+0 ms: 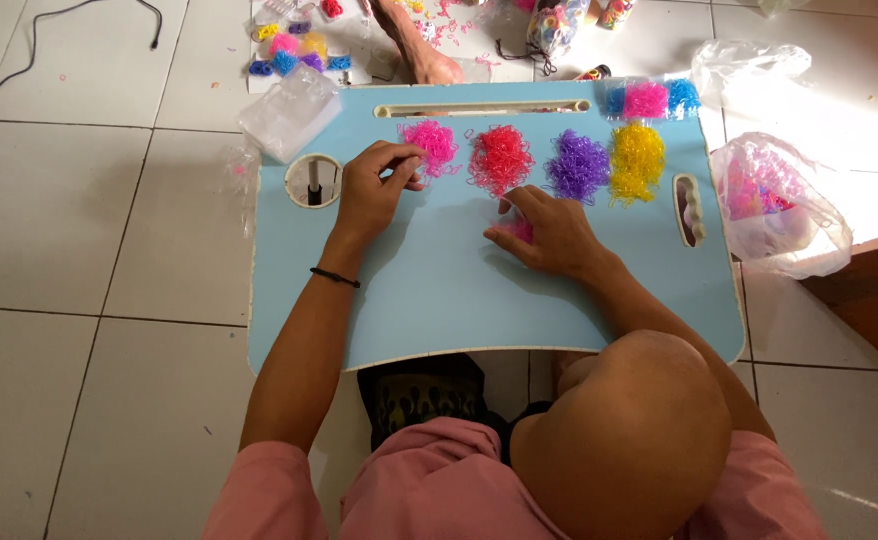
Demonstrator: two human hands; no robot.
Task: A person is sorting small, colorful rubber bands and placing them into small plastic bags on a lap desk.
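Fingers [402, 160] of left hand [369, 195] pinch pink elastic bands off the pink pile [431, 145], 11 o'clock on the blue worktop [439, 290]. Right hand [551, 235] lies flat, fingers spread, pressing a small pink clump [521, 229] at centre. Red pile [500, 158], purple pile [577, 166], yellow pile [637, 160] run toward 1 o'clock. Bands look light, soft, tangly; best pinched at a loose edge.
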